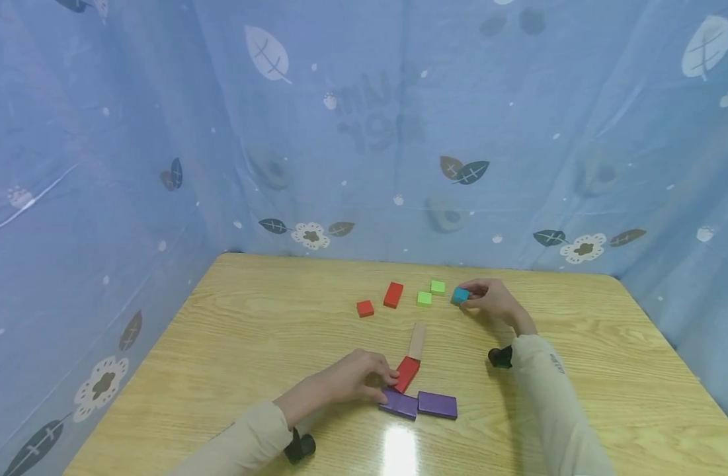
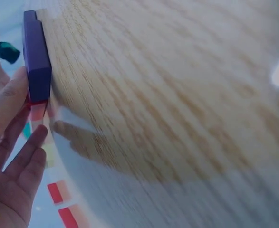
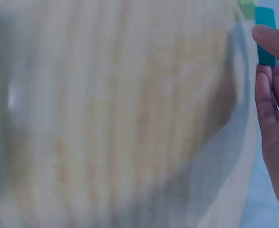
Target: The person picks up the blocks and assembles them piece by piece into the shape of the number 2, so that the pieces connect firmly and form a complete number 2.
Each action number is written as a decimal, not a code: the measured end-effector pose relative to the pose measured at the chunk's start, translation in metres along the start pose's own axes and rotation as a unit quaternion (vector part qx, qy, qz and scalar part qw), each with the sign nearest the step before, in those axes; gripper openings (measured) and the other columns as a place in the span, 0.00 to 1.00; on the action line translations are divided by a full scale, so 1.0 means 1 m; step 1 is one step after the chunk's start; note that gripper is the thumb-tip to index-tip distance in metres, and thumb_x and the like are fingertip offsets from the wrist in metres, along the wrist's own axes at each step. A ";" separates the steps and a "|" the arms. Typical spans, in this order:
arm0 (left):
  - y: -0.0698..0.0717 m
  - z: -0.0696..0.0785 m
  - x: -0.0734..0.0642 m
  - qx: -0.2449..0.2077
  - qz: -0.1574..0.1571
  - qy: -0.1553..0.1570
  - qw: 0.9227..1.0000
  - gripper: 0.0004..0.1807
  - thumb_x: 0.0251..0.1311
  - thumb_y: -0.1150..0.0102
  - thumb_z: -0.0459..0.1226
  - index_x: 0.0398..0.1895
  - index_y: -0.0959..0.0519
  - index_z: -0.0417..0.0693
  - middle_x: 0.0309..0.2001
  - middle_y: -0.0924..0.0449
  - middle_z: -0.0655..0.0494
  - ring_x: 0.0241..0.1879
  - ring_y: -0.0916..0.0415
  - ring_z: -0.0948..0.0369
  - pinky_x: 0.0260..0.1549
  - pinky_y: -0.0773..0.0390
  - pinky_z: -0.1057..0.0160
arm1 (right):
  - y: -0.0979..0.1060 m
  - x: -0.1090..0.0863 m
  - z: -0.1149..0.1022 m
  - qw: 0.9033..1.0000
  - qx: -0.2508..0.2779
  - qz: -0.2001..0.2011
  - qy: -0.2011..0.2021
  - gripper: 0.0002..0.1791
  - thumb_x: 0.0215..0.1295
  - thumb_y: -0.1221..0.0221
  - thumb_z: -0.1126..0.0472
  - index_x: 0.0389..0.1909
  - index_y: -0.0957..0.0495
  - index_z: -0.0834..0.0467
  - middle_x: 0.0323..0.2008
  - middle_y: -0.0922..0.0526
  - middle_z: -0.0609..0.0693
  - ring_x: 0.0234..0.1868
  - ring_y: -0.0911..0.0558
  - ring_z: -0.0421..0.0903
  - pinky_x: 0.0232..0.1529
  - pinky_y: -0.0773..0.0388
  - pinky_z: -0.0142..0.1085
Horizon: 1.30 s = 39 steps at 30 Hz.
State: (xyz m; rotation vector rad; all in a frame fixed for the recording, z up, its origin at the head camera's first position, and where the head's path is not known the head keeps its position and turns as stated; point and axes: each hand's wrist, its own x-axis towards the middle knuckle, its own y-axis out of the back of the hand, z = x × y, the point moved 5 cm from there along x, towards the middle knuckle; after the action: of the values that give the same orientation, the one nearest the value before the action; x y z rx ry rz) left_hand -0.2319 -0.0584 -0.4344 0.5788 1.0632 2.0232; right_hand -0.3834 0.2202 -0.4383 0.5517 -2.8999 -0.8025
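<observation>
My right hand (image 1: 490, 299) pinches a small blue block (image 1: 460, 295) between thumb and fingers, near the back of the table. In the right wrist view the thumb lies across the side of this blue block (image 3: 266, 37). Toward the front, my left hand (image 1: 356, 377) has its thumb at the left purple block (image 1: 399, 404) and its fingertips at a red block (image 1: 406, 374). A second purple block (image 1: 438, 405) lies end to end with the first. In the left wrist view the other fingers (image 2: 33, 164) are loosely spread beside the purple block (image 2: 37, 57).
From the red block a plain wooden block (image 1: 417, 341) continues the row toward the back. Two green blocks (image 1: 424, 299) lie left of the right hand. Farther left are a red oblong block (image 1: 393, 295) and a small red block (image 1: 365, 309). A blue curtain (image 1: 364, 132) hangs behind the table.
</observation>
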 end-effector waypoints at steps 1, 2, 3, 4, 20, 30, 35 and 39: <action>0.000 0.000 0.000 -0.002 -0.001 0.000 1.000 0.19 0.50 0.31 0.38 0.47 0.18 0.42 0.48 0.18 0.56 0.49 0.23 0.67 0.55 0.30 0.72 | 0.004 0.000 0.000 1.000 0.007 0.015 -0.004 0.24 0.60 0.37 0.69 0.57 0.29 0.73 0.54 0.25 0.70 0.50 0.22 0.55 0.46 0.22 0.32; 0.000 0.000 0.000 -0.004 -0.001 -0.001 1.000 0.20 0.50 0.31 0.38 0.47 0.18 0.42 0.48 0.18 0.56 0.49 0.23 0.67 0.55 0.30 0.72 | 0.008 0.000 -0.001 1.000 0.010 0.028 -0.004 0.25 0.61 0.38 0.69 0.57 0.29 0.74 0.54 0.25 0.70 0.49 0.22 0.52 0.45 0.22 0.31; 0.000 0.000 0.000 -0.005 -0.002 0.000 1.000 0.19 0.50 0.31 0.38 0.47 0.18 0.42 0.48 0.18 0.56 0.49 0.23 0.67 0.55 0.30 0.72 | 0.011 0.000 -0.002 0.999 0.016 0.041 -0.006 0.25 0.61 0.38 0.69 0.58 0.29 0.74 0.54 0.25 0.70 0.47 0.21 0.49 0.45 0.22 0.30; 0.000 0.000 0.000 -0.005 -0.002 0.002 1.000 0.19 0.50 0.31 0.38 0.47 0.18 0.42 0.48 0.18 0.56 0.49 0.23 0.67 0.55 0.30 0.72 | 0.015 0.001 -0.003 0.999 0.015 0.052 -0.007 0.25 0.62 0.38 0.68 0.58 0.30 0.74 0.54 0.25 0.70 0.46 0.22 0.45 0.45 0.22 0.30; 0.001 -0.002 0.003 -0.008 -0.004 0.010 1.000 0.19 0.50 0.30 0.37 0.47 0.17 0.42 0.47 0.18 0.57 0.49 0.24 0.68 0.55 0.31 0.73 | 0.013 0.023 -0.037 0.995 0.037 0.091 0.025 0.25 0.59 0.36 0.67 0.57 0.28 0.72 0.54 0.25 0.70 0.42 0.23 0.39 0.45 0.22 0.28; 0.001 -0.001 0.002 -0.006 0.000 0.019 1.000 0.18 0.49 0.30 0.37 0.46 0.17 0.42 0.47 0.18 0.57 0.49 0.24 0.68 0.57 0.32 0.71 | -0.008 0.036 -0.058 0.997 0.036 0.055 0.041 0.26 0.58 0.35 0.66 0.57 0.26 0.69 0.55 0.24 0.67 0.51 0.23 0.55 0.47 0.22 0.32; 0.001 -0.001 0.002 -0.007 -0.002 0.018 1.000 0.19 0.49 0.30 0.37 0.46 0.17 0.42 0.47 0.18 0.57 0.49 0.24 0.68 0.57 0.31 0.71 | -0.019 0.038 -0.070 0.997 0.036 0.035 0.052 0.25 0.58 0.34 0.66 0.57 0.26 0.69 0.54 0.23 0.67 0.55 0.24 0.61 0.51 0.22 0.39; 0.000 -0.001 0.002 -0.009 -0.003 0.015 1.000 0.19 0.50 0.30 0.37 0.46 0.17 0.42 0.47 0.18 0.58 0.49 0.24 0.69 0.56 0.31 0.72 | -0.031 0.038 -0.081 0.997 0.030 0.013 0.064 0.25 0.57 0.34 0.67 0.56 0.25 0.69 0.54 0.23 0.67 0.55 0.24 0.61 0.53 0.23 0.44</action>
State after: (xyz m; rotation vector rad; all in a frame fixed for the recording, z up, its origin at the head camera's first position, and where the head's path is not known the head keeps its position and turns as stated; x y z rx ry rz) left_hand -0.2333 -0.0576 -0.4351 0.5373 1.0619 2.0389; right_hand -0.3953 0.1424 -0.3857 0.5479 -2.8155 -0.6543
